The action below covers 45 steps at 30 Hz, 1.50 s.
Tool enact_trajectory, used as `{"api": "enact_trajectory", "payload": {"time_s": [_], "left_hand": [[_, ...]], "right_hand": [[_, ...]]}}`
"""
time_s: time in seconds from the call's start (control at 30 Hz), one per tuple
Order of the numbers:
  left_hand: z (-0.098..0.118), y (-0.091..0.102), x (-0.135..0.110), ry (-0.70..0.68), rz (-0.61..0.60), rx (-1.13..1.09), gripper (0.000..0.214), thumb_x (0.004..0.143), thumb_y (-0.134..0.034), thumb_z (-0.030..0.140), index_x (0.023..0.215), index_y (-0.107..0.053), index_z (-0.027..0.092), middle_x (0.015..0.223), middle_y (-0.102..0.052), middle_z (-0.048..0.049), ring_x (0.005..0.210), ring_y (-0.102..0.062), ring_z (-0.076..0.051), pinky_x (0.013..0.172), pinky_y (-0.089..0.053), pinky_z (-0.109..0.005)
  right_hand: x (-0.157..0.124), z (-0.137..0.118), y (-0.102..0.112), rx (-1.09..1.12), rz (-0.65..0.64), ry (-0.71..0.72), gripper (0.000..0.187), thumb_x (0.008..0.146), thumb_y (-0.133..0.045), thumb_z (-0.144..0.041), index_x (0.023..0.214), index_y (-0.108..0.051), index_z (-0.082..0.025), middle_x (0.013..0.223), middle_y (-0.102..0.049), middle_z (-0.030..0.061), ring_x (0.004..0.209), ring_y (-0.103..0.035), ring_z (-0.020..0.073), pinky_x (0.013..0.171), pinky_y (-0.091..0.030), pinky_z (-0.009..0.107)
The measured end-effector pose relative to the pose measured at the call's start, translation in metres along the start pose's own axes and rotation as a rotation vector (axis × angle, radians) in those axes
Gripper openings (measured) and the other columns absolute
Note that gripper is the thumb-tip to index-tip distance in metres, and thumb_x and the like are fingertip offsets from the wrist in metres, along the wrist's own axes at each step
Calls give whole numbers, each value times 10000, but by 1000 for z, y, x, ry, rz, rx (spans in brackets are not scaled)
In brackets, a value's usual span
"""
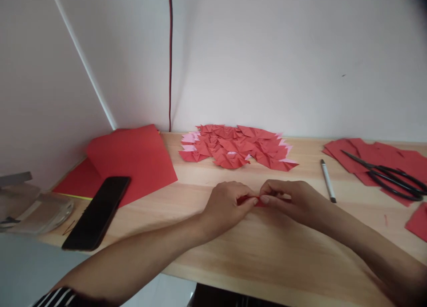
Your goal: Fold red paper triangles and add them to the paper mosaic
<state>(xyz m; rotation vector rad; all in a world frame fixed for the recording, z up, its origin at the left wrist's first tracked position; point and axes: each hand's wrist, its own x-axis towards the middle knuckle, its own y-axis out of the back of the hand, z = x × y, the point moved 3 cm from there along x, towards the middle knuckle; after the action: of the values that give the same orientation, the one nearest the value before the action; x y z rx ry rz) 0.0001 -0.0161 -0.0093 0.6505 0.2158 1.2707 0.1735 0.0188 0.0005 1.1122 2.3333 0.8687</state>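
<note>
My left hand [227, 205] and my right hand [291, 201] meet at the middle of the wooden table [267, 258], both pinched on one small red paper piece [251, 201], mostly hidden by my fingers. Just behind them lies a heap of several folded red paper pieces [237, 147], some showing pink undersides.
Large red paper sheets [133, 158] lie at the left with a black phone [97, 211] on their edge. A pen [328, 180] lies right of my hands. Black scissors [388, 175] rest on cut red squares [367, 155]. A clear container [36, 211] sits far left.
</note>
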Motion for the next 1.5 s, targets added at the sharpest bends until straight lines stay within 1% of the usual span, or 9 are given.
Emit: {"api": "enact_trajectory", "payload": {"time_s": [0.1, 0.27, 0.43, 0.63, 0.8, 0.9, 1.13, 1.4, 1.5], "left_hand": [[-1, -1, -1, 27, 10, -55, 150, 824, -602, 167, 835, -751, 151, 771, -722, -23, 715, -621, -142, 692, -419, -258], [-3, -1, -1, 95, 35, -136, 165, 819, -599, 188, 855, -758, 160, 780, -733, -17, 708, -637, -137, 680, -438, -240], [-9, 2, 3, 179, 80, -300, 193, 830, -598, 196, 972, -726, 169, 920, -740, -27, 840, -657, -146, 745, -458, -229], [-10, 7, 7, 288, 97, -693, 346, 862, -642, 351, 1152, -586, 170, 728, -626, 18, 626, -557, -96, 626, -420, -216], [-9, -3, 8, 322, 19, -914, 483, 705, -817, 299, 1098, -569, 167, 901, -690, -45, 792, -654, -154, 745, -496, -273], [-11, -8, 7, 318, -2, -932, 417, 675, -839, 274, 1011, -630, 143, 1044, -700, -93, 929, -658, -182, 837, -490, -287], [-18, -5, 10, 321, 86, -882, 349, 688, -825, 327, 911, -661, 115, 758, -644, -12, 666, -572, -101, 656, -447, -229], [-12, -10, 8, 321, -8, -870, 367, 673, -831, 339, 909, -668, 111, 875, -698, -54, 788, -630, -140, 764, -471, -263], [-11, -11, 8, 325, -3, -874, 306, 678, -821, 312, 849, -673, 105, 836, -703, -46, 751, -627, -126, 730, -468, -244]], "right_hand": [[2, 1, 1, 26, 32, 15, 237, 917, -523, -412, 817, -654, -242, 776, -695, -1, 705, -624, 165, 623, -451, 271], [0, 0, 0, -105, 105, 85, 199, 905, -512, -335, 820, -672, -253, 771, -706, 5, 683, -614, 174, 615, -434, 290], [-2, 8, 0, -5, 118, -3, 200, 898, -504, -338, 792, -634, -230, 691, -644, -3, 611, -555, 149, 559, -408, 263], [-4, 12, 4, 64, 185, -43, 225, 894, -507, -378, 753, -597, -228, 639, -578, -19, 583, -485, 139, 549, -377, 262], [-3, 10, 8, 116, 282, -39, 223, 886, -516, -381, 737, -589, -232, 665, -583, -13, 613, -503, 150, 569, -397, 270], [-2, 9, 7, 159, 296, -50, 209, 877, -527, -378, 743, -590, -231, 674, -584, -16, 611, -507, 146, 564, -402, 266], [-4, 5, -6, 294, 119, -62, 198, 880, -535, -360, 762, -600, -213, 664, -594, -17, 583, -505, 125, 531, -385, 249], [-4, 1, -7, 289, 155, -70, 189, 855, -558, -343, 729, -573, -202, 635, -563, -18, 564, -465, 118, 509, -356, 245], [-3, -2, -10, 326, 131, -73, 187, 864, -558, -333, 728, -561, -204, 648, -570, -20, 582, -488, 121, 524, -375, 243]]}}
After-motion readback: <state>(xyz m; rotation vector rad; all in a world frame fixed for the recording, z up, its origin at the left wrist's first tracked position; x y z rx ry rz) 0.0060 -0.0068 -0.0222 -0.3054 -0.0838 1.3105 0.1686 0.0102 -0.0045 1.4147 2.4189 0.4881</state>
